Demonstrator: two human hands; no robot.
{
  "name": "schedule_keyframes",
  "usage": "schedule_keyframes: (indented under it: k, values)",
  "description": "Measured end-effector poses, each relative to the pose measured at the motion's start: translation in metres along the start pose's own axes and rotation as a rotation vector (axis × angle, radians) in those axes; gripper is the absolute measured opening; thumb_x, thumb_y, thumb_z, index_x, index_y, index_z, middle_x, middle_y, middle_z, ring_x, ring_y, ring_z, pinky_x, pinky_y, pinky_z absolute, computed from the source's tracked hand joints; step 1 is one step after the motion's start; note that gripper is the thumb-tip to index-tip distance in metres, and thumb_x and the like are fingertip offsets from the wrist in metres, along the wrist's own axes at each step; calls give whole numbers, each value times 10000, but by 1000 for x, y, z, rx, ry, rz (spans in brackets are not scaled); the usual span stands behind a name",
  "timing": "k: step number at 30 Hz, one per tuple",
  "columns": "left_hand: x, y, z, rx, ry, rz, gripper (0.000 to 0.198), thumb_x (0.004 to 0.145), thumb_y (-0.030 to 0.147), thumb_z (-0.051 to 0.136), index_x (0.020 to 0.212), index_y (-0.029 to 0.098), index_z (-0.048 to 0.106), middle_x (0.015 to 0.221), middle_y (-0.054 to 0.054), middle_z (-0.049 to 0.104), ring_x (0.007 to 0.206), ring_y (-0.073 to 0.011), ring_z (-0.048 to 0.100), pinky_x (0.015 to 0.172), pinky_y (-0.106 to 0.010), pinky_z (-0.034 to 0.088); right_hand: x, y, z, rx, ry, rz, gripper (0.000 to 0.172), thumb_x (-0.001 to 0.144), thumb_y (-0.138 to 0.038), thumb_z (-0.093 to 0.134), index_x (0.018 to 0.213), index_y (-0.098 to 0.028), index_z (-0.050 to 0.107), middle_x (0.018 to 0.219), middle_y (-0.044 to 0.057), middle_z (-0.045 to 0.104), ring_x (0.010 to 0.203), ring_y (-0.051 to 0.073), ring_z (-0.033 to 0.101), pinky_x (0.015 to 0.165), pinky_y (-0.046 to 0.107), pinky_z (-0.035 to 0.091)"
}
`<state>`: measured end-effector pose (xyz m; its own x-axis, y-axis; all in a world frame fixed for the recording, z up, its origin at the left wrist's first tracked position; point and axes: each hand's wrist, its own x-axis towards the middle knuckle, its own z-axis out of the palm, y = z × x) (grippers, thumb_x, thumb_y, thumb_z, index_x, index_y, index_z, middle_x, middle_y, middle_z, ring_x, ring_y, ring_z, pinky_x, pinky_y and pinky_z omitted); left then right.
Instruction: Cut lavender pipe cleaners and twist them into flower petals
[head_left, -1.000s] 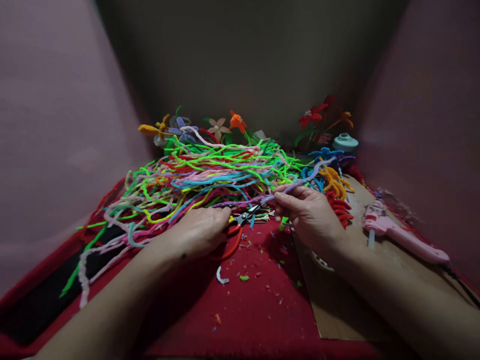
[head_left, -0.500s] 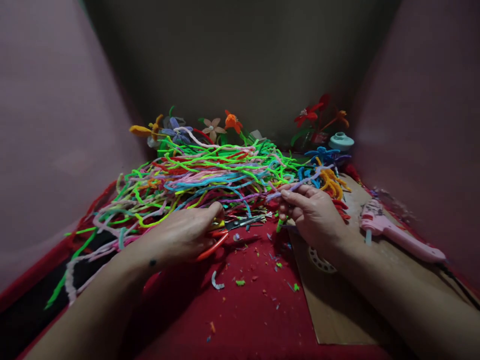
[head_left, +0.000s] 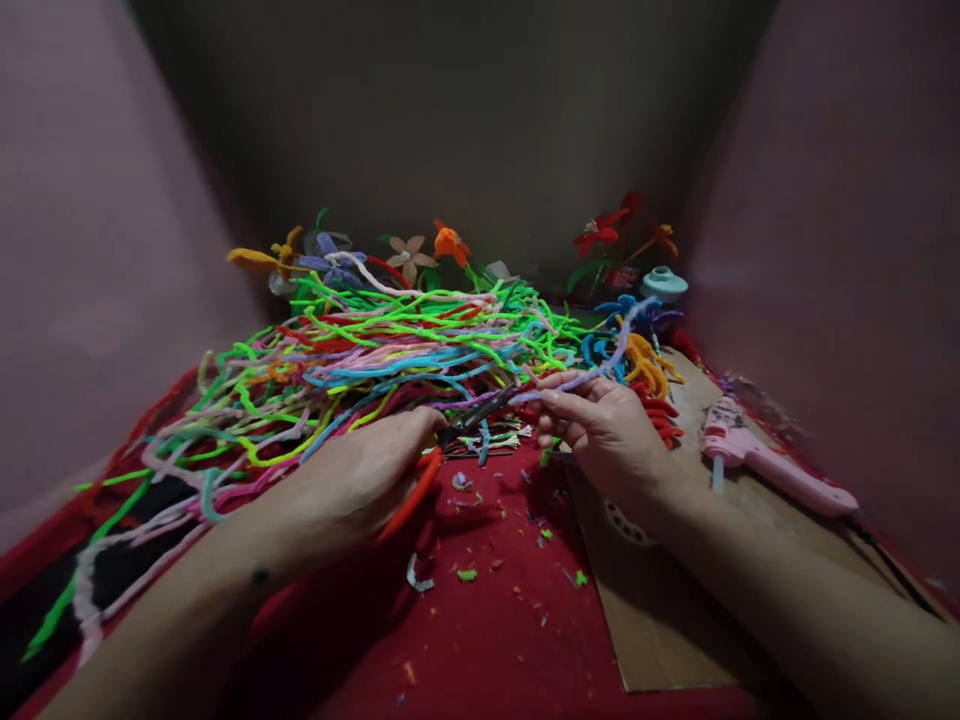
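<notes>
My left hand (head_left: 382, 470) is closed round the orange handles of a pair of scissors (head_left: 480, 410). Their dark blades point up and to the right, with the tips close by the near end of a lavender pipe cleaner (head_left: 600, 370). Whether the blades touch it I cannot tell. Thumb and fingers of my right hand (head_left: 589, 415) pinch that pipe cleaner, whose far end curves upward. Just behind both hands spreads a big heap of pipe cleaners (head_left: 420, 340) in green, pink, blue, red and yellow.
A pink glue gun (head_left: 780, 460) lies at the right on a cardboard sheet (head_left: 675, 620). Small scraps (head_left: 467, 575) litter the red cloth (head_left: 450, 650). Pipe-cleaner flowers (head_left: 409, 258) and a pale teal lidded pot (head_left: 664, 284) stand at the back.
The scissors have tilted upward and their tips have come close to the lavender pipe cleaner's near end. My right hand still pinches it. The whole view has shifted slightly.
</notes>
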<state>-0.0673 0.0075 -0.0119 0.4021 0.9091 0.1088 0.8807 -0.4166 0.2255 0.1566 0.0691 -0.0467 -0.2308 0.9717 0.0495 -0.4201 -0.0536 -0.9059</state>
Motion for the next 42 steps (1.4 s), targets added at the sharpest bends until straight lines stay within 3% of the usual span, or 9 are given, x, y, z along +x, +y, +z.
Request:
schedule_keyframes:
  k: [4, 14, 20, 26, 42]
  values:
    - [0, 1, 4, 63, -87, -55, 208, 893, 317, 319, 920, 223, 502, 907, -41, 627, 756, -178, 581, 631, -291, 405, -3, -2, 1, -33, -5, -23, 174, 656, -217, 740, 759, -159, 613, 690, -4, 629, 524, 89, 564, 505, 238, 471]
    - [1, 2, 3, 158, -126, -76, 287, 901, 269, 273, 1027, 177, 514, 1025, -120, 626, 902, -233, 589, 748, -350, 438, -5, -4, 2, -23, -17, 15, 190, 672, -227, 729, 799, -160, 606, 717, 2, 629, 528, 85, 559, 515, 239, 459]
    - [1, 3, 7, 134, -103, -30, 199, 896, 264, 303, 946, 205, 486, 942, -84, 614, 805, -197, 577, 669, -310, 413, -3, -2, 2, 16, -61, 29, 162, 670, -221, 718, 763, -161, 599, 703, 16, 628, 588, 112, 580, 513, 238, 461]
    - [2, 0, 10, 97, -104, -39, 207, 909, 292, 285, 907, 208, 474, 919, -74, 603, 780, -195, 563, 653, -324, 402, -2, -1, 1, 17, -73, 105, 144, 704, -235, 700, 753, -153, 592, 671, 19, 618, 527, 89, 542, 482, 221, 454]
    - [3, 3, 15, 69, -138, -92, 322, 908, 317, 269, 1060, 210, 532, 1079, -96, 645, 904, -236, 623, 726, -353, 468, -1, 0, 1, 6, -84, 104, 159, 679, -224, 723, 742, -151, 597, 649, -1, 610, 512, 87, 544, 456, 211, 452]
